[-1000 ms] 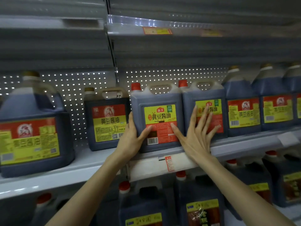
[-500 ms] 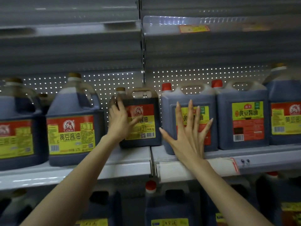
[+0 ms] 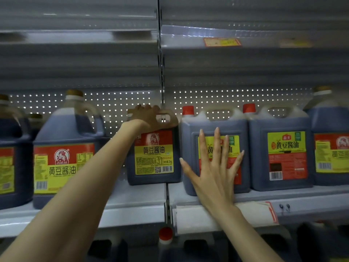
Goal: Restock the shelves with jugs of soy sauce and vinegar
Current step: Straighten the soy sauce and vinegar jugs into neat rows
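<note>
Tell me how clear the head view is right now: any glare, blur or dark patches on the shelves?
Head view: dim; the perforated grey back panel shines as bright dots; the yellow-and-red label on the small dark soy sauce jug, under the left hand, reads sharply; the orange price tag on the upper shelf is smeared; the lower jugs are nearly black.

An orange price tag (image 3: 221, 42) sits above the perforated back panel (image 3: 117, 110), a white label (image 3: 198, 218) below.
</note>
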### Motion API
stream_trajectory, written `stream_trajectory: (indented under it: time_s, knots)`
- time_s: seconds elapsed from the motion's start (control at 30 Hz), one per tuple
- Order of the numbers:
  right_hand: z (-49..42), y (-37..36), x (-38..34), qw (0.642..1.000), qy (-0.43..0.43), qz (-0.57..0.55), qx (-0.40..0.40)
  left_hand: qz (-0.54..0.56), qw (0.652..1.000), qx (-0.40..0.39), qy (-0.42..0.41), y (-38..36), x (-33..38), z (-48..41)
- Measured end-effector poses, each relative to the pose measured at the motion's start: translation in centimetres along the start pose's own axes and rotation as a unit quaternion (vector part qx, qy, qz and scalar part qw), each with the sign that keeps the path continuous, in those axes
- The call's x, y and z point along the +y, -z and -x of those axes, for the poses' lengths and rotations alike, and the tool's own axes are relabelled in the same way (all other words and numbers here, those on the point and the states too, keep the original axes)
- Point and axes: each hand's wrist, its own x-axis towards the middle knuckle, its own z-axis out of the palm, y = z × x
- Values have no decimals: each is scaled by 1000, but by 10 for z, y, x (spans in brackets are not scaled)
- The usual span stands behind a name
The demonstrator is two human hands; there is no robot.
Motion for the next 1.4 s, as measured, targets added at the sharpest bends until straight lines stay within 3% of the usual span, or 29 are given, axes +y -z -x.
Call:
stream_trajectory:
  time_s: [0.1,0.4,0.6,0.7,0.93,1.0,1.1,1.17,1.4]
  knots:
    - [0,-1,1,1000,-1,-2,1,31,999,26,-15,6,1,0]
    - [0,-3,2,1000,0,-2,-1,17,999,8,-43,39,3,10]
    - [0,-1,0,1000,1,3,-6,120,989,18,-88,50,-2,25]
    - [0,-1,-1,1000,1,3,-9,66,993,36,-95,56,1,28]
    - [0,2,-2,1000,-3,-9,-18,29,998,-19,-52,67,15,36]
    - [0,3,-3,1000,-4,-11,-25,37,998,25,-43,59,21,42]
    - [2,3,-2,999,-1,-16,-30,20,967,237,-88,40,28,57]
    - [2,2,-1,999,1,-14,-30,-5,937,327,-119,30,31,68]
    - [1,-1,0,999,4,1,-32,-60,945,312,-77,-12,42,100]
